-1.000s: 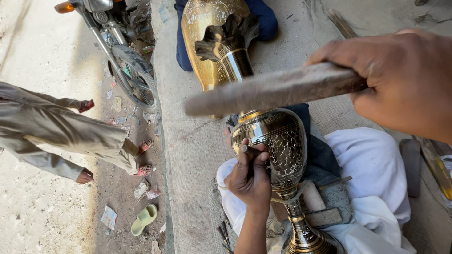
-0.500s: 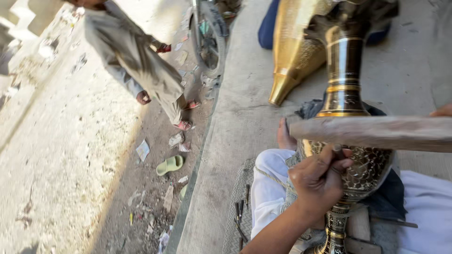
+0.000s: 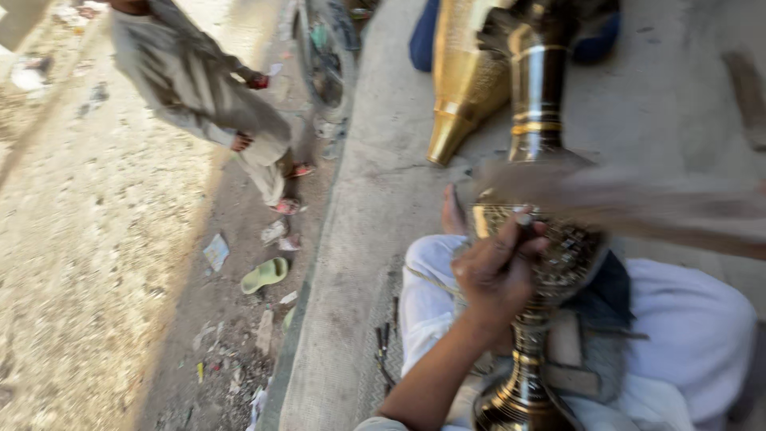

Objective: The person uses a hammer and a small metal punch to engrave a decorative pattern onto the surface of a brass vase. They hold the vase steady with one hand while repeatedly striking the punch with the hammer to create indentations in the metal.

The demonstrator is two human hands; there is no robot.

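Observation:
A tall engraved brass vase (image 3: 536,120) stands between my knees, its base (image 3: 519,403) near the bottom edge. My left hand (image 3: 496,275) is closed on a small metal punch (image 3: 523,222), whose tip is pressed against the vase's patterned belly (image 3: 570,251). A wooden stick (image 3: 630,199), blurred by motion, crosses just above that hand and runs off the right edge. Only a sliver of my right hand (image 3: 760,191) shows there, on the stick. White trousers (image 3: 686,335) cover my legs.
A second brass piece (image 3: 463,88) lies on the concrete behind the vase. A person in beige clothes (image 3: 207,104) walks on the dirt at upper left, by a motorbike wheel (image 3: 327,56). A green sandal (image 3: 265,275) and litter lie there. Small tools (image 3: 384,343) rest beside my left leg.
The view has swung left and down. The stick has come down from above the vase to just over my left hand. The walking person has moved on along the dirt.

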